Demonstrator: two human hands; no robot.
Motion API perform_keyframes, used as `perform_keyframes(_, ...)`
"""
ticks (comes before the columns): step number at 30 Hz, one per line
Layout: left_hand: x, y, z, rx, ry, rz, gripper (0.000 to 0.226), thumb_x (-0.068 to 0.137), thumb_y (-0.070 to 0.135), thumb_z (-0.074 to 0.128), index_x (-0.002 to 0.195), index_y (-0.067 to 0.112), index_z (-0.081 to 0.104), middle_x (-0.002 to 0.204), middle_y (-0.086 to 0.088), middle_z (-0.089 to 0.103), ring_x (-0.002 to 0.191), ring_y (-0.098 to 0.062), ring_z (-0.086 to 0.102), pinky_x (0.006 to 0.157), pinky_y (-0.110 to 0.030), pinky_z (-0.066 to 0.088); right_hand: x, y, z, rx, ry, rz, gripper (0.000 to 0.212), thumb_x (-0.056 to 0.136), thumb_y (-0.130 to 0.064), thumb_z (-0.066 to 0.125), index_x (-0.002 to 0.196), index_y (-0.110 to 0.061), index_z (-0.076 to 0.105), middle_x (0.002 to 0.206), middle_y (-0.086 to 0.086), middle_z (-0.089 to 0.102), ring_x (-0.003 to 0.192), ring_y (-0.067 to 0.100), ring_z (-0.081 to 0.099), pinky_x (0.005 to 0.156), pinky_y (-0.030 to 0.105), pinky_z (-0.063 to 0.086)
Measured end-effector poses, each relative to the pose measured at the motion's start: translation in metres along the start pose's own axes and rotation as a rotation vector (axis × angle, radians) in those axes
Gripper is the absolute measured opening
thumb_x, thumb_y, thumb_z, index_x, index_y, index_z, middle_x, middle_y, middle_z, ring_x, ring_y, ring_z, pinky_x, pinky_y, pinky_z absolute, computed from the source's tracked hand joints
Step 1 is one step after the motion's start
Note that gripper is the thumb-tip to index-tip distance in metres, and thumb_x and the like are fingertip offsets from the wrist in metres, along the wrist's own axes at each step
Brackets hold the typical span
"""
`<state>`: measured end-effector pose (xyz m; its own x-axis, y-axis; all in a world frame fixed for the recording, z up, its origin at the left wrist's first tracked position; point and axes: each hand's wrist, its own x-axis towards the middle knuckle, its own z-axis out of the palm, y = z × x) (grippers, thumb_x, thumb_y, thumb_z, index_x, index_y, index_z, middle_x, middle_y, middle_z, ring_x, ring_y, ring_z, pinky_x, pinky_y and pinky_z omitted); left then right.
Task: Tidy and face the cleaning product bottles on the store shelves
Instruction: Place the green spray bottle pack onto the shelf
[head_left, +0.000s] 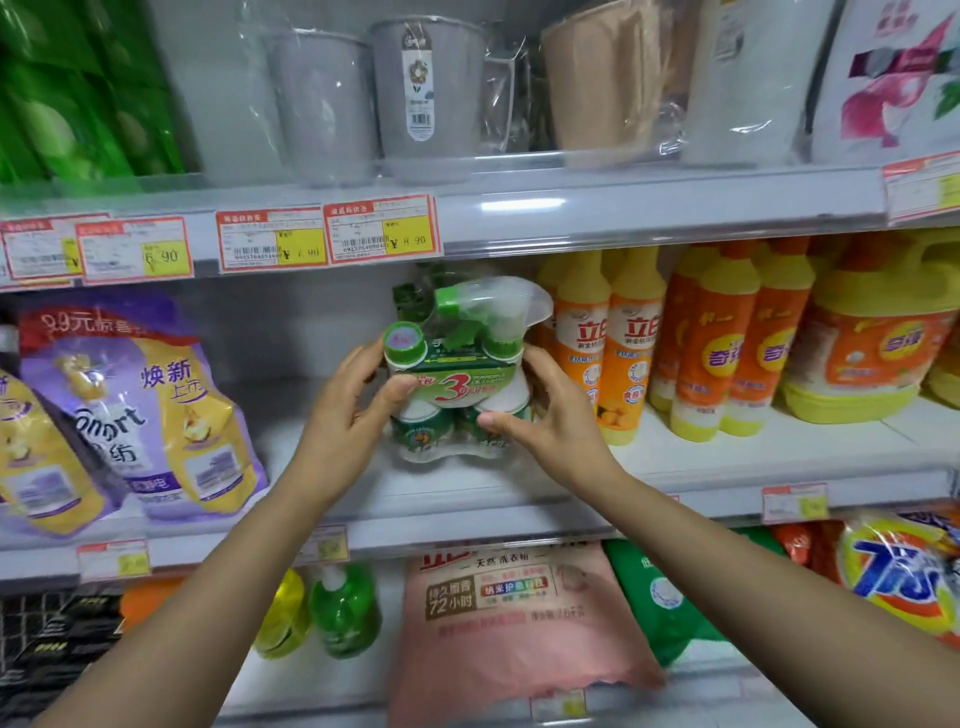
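A shrink-wrapped green and white cleaner pack (460, 387), with a spray trigger on top and a red "3" on its band, stands on the middle shelf (467, 493). My left hand (345, 415) grips its left side, thumb across the front band. My right hand (553, 421) holds its right side, thumb on the front of the lower bottles. Orange and yellow dish soap bottles (623, 343) stand in a row right beside the pack.
Purple and yellow refill pouches (156, 415) lean at the left of the same shelf. A large orange jug (867, 332) sits far right. Grey plastic bins (421, 88) are on the shelf above, and a pink detergent bag (509, 623) and green pump bottles (343, 613) below.
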<state>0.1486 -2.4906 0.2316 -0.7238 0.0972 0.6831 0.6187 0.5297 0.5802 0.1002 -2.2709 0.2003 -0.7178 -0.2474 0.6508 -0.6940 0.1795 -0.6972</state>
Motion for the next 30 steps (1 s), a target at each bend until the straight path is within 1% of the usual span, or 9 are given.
perform_keyframes(4, 0.004, -0.01, 0.015, -0.172, -0.021, -0.103, 0.029, 0.098, 0.021, 0.05, 0.126, 0.028, 0.057, 0.117, 0.019, 0.068, 0.108, 0.002, 0.062, 0.087, -0.015, 0.048, 0.001, 0.009, 0.004, -0.052, -0.034, 0.063, 0.068, 0.077, -0.021, 0.082, 0.138, -0.017, 0.051, 0.133, -0.006, 0.062, 0.121, 0.007, 0.057, 0.103, 0.031, 0.047)
perform_keyframes(7, 0.005, -0.023, 0.021, -0.185, 0.006, -0.18, 0.03, 0.097, 0.025, 0.05, 0.126, 0.025, 0.059, 0.115, 0.023, 0.068, 0.106, 0.004, 0.062, 0.087, -0.015, 0.048, 0.0, 0.015, 0.012, -0.073, -0.048, 0.088, 0.068, 0.079, -0.019, 0.081, 0.14, -0.018, 0.05, 0.134, -0.006, 0.057, 0.122, 0.006, 0.052, 0.105, 0.026, 0.043)
perform_keyframes(11, 0.006, -0.038, 0.023, -0.211, 0.036, -0.308, 0.032, 0.1, 0.027, 0.051, 0.13, 0.017, 0.057, 0.115, 0.015, 0.069, 0.106, -0.002, 0.063, 0.084, -0.014, 0.048, 0.009, 0.024, 0.017, -0.116, -0.09, 0.208, 0.071, 0.079, -0.031, 0.078, 0.141, -0.024, 0.044, 0.142, 0.004, 0.041, 0.132, 0.017, 0.038, 0.114, 0.037, 0.033)
perform_keyframes(13, 0.01, -0.038, 0.027, -0.262, 0.035, -0.417, 0.039, 0.099, 0.033, 0.05, 0.137, 0.022, 0.049, 0.12, 0.013, 0.065, 0.109, 0.0, 0.061, 0.078, -0.008, 0.048, 0.013, 0.026, 0.018, -0.015, -0.157, 0.262, 0.07, 0.082, -0.03, 0.075, 0.141, -0.027, 0.037, 0.139, 0.001, 0.047, 0.128, 0.016, 0.046, 0.11, 0.041, 0.04)
perform_keyframes(16, 0.014, -0.036, 0.032, -0.328, -0.027, -0.524, 0.055, 0.091, 0.046, 0.054, 0.142, 0.031, 0.04, 0.126, 0.015, 0.06, 0.101, 0.013, 0.059, 0.071, -0.002, 0.047, 0.018, 0.028, 0.018, 0.076, -0.208, 0.3, 0.069, 0.09, -0.022, 0.071, 0.145, -0.025, 0.031, 0.136, -0.002, 0.053, 0.122, 0.011, 0.054, 0.106, 0.037, 0.046)
perform_keyframes(19, 0.012, -0.039, 0.035, -0.32, -0.039, -0.565, 0.054, 0.09, 0.041, 0.061, 0.139, 0.03, 0.042, 0.126, 0.011, 0.063, 0.104, 0.002, 0.063, 0.075, -0.011, 0.051, 0.025, 0.032, 0.018, 0.118, -0.253, 0.326, 0.073, 0.091, -0.02, 0.07, 0.15, -0.022, 0.026, 0.139, -0.002, 0.053, 0.124, 0.009, 0.054, 0.106, 0.034, 0.047)
perform_keyframes(23, 0.008, -0.048, 0.031, -0.262, 0.044, -0.575, 0.047, 0.091, 0.038, 0.062, 0.135, 0.027, 0.047, 0.123, 0.009, 0.064, 0.104, -0.002, 0.063, 0.072, -0.009, 0.051, 0.032, 0.03, 0.027, 0.114, -0.344, 0.337, 0.075, 0.093, -0.017, 0.067, 0.152, -0.02, 0.021, 0.142, -0.001, 0.049, 0.126, 0.009, 0.052, 0.106, 0.028, 0.046)
perform_keyframes(27, 0.006, -0.056, 0.022, -0.212, 0.04, -0.574, 0.045, 0.09, 0.04, 0.061, 0.132, 0.027, 0.049, 0.121, 0.011, 0.065, 0.103, 0.002, 0.063, 0.072, -0.007, 0.049, 0.033, 0.031, 0.041, 0.065, -0.304, 0.301, 0.078, 0.092, -0.026, 0.068, 0.154, -0.02, 0.02, 0.152, 0.003, 0.04, 0.14, 0.018, 0.038, 0.117, 0.044, 0.033)
perform_keyframes(30, 0.004, -0.057, 0.02, -0.198, 0.033, -0.576, 0.048, 0.089, 0.044, 0.061, 0.131, 0.027, 0.049, 0.12, 0.013, 0.065, 0.103, 0.002, 0.063, 0.076, -0.012, 0.05, 0.031, 0.03, 0.043, 0.059, -0.283, 0.289, 0.083, 0.088, -0.039, 0.068, 0.154, -0.022, 0.021, 0.153, 0.001, 0.039, 0.142, 0.019, 0.035, 0.117, 0.049, 0.031)
